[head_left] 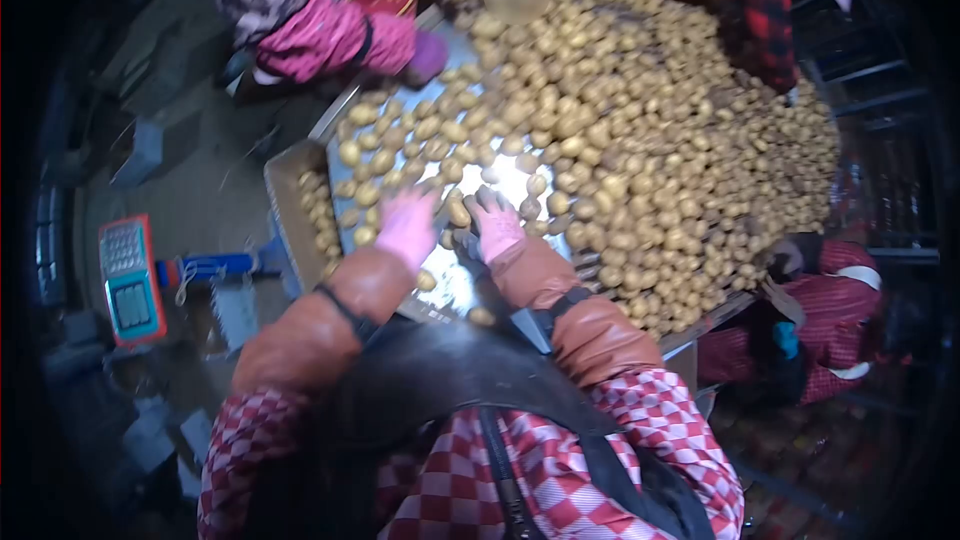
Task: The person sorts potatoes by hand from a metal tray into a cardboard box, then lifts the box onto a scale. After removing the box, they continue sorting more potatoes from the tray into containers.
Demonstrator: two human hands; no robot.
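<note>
My left hand (408, 225), in a pink glove with dark fingertips, reaches flat over the shiny metal tabletop (510, 176), its fingers stretched forward and blurred. Beside it my right hand (495, 225) wears a similar glove, fingers spread and pointing away from me, thumb out to the left. A potato (457, 211) lies between the two hands, close to the right fingers. Loose potatoes (455, 130) are scattered just beyond my fingertips. Another potato (426, 280) rests near my left wrist.
A large heap of potatoes (640, 140) covers the right side. Potatoes also fill a wooden-sided trough (290, 175) at left. Co-workers stand around: a pink sleeve (320, 35), a plaid sleeve (768, 10), a red checked sleeve (840, 310). A red-and-teal scale (132, 280) stands at far left.
</note>
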